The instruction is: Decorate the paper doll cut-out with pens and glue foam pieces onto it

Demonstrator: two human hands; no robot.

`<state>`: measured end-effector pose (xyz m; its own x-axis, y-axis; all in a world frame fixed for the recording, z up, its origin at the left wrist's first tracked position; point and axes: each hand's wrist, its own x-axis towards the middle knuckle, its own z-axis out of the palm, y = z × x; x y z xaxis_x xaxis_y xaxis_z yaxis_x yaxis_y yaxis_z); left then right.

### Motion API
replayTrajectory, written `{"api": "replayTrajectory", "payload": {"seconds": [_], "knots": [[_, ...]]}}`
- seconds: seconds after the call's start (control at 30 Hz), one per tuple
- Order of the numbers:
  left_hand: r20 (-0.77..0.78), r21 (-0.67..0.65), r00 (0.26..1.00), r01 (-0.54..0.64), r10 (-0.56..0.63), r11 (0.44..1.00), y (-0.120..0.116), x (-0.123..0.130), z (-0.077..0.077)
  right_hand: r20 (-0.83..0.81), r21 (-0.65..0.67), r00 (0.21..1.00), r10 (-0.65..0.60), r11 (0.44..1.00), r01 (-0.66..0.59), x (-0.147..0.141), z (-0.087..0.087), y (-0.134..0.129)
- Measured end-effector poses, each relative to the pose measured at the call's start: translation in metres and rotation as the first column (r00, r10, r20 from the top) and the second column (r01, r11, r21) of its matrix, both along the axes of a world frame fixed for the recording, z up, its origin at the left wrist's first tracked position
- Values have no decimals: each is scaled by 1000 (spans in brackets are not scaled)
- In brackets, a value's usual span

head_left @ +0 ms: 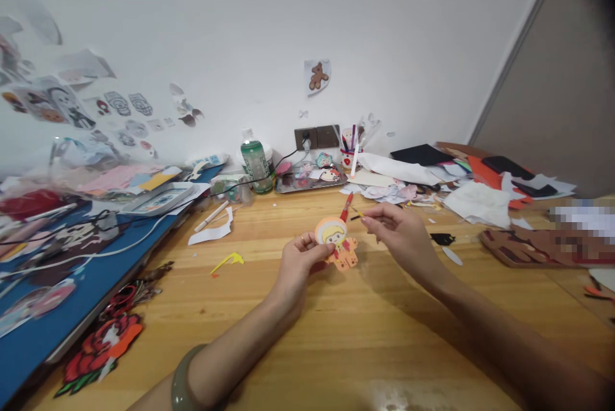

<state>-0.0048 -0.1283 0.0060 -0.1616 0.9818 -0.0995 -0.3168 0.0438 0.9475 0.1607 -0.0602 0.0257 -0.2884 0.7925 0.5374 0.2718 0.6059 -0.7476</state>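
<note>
An orange paper doll figure [344, 260] with a pale hood and blond hair is pinched by my left hand [305, 257], thumb on its front. Just right of the doll, my right hand [391, 228] holds a small thin yellow and dark piece [357, 215] between thumb and fingertips, close to the doll's head but apart from it. Behind the doll's head a red pen-like item [346, 205] points up and away. A yellow paper scrap [234, 259] lies on the wooden table to the left of my left hand.
On the wooden table [288, 360], a green bottle [256, 164], a metal tray [310, 186] and a pen cup [348, 158] stand near the wall. Paper scraps [475, 201] cover the back right. A blue mat [29, 347] with papers fills the left, beside red flower cut-outs [96, 350].
</note>
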Motion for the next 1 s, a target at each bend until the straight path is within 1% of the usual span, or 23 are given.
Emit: {"api": "replayTrajectory", "payload": {"seconds": [0.03, 0.07, 0.1, 0.13, 0.2, 0.23, 0.3, 0.33, 0.37, 0.43, 0.47, 0.5, 0.57, 0.63, 0.7, 0.77, 0.9, 1.0], "knots": [[7, 2, 1000, 3, -3, 1000, 0, 0, 0, 0, -108, 999, 39, 993, -38, 3, 0, 4], [16, 3, 1000, 7, -7, 1000, 0, 0, -1, 41, -189, 994, 99, 978, -90, 6, 0, 7], [22, 2, 1000, 13, -13, 1000, 0, 0, -1, 118, -225, 982, 146, 967, -117, 9, -1, 10], [28, 2, 999, 19, -19, 1000, 0, 0, -1, 219, -213, 964, 151, 971, -104, 12, -1, 13], [36, 4, 999, 23, -23, 1000, 0, 0, -1, 408, -112, 910, 76, 993, -32, 17, -1, 16], [40, 6, 999, 22, -23, 1000, 0, -1, -1, 468, -82, 882, 55, 996, -19, 18, 0, 17], [52, 17, 998, 24, -24, 1000, 0, -1, -1, 503, -84, 861, 72, 996, -33, 19, 4, 16], [60, 24, 998, 26, -28, 999, 0, -1, -1, 491, -88, 867, 82, 995, -44, 18, 7, 15], [68, 29, 997, 29, -31, 999, 0, -1, 0, 464, -74, 883, 66, 997, -36, 18, 9, 14], [86, 31, 996, 36, -38, 999, 0, -1, 0, 375, -29, 927, -14, 999, 27, 15, 13, 11], [95, 31, 995, 37, -40, 999, 0, -1, 0, 329, -39, 944, -20, 999, 35, 14, 14, 9], [102, 31, 994, 37, -40, 999, 0, -1, 0, 290, -78, 957, 16, 997, 7, 12, 14, 6], [109, 33, 993, 37, -41, 999, -1, -1, 1, 217, -193, 965, 147, 976, -105, 7, 13, 1], [116, 32, 992, 38, -42, 999, -1, -1, 2, 162, -300, 946, 280, 927, -223, 2, 11, -5], [122, 32, 991, 43, -46, 999, -1, -1, 3, 121, -378, 929, 350, 882, -283, -2, 10, -9], [122, 40, 991, 48, -53, 998, -2, -1, 5, 81, -410, 941, 330, 871, -270, -4, 10, -12], [113, 34, 990, 77, -81, 996, -2, 2, 7, 19, -446, 971, 237, 871, -204, -5, 11, -13], [84, 4, 989, 120, -120, 993, -2, 4, 6, -2, -465, 972, 234, 860, -208, -6, 10, -14]]}}
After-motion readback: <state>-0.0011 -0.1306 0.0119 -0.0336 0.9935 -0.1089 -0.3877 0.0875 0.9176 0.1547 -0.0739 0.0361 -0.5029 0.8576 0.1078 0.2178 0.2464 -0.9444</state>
